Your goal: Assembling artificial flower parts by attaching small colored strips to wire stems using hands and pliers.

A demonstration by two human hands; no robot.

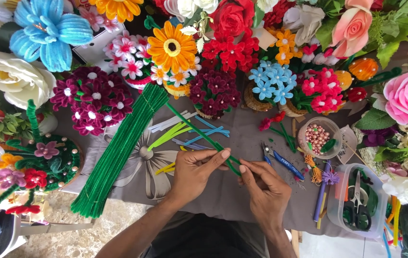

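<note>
Both hands meet over the middle of the desk. The left hand pinches a green pipe cleaner stem between thumb and forefinger, and the right hand grips the same stem just beside it, fingertips closed on its lower end. The stem runs up and away from the hands to an orange pipe cleaner flower among the bouquets at the far edge. Just beyond the right hand lie blue-handled pliers. Left of the hands, a thick bundle of green pipe cleaners slants across the grey cloth, with loose blue and yellow-green pieces near it. Off to the right sit a round cup of pink beads and a clear tub with scissors.
</note>
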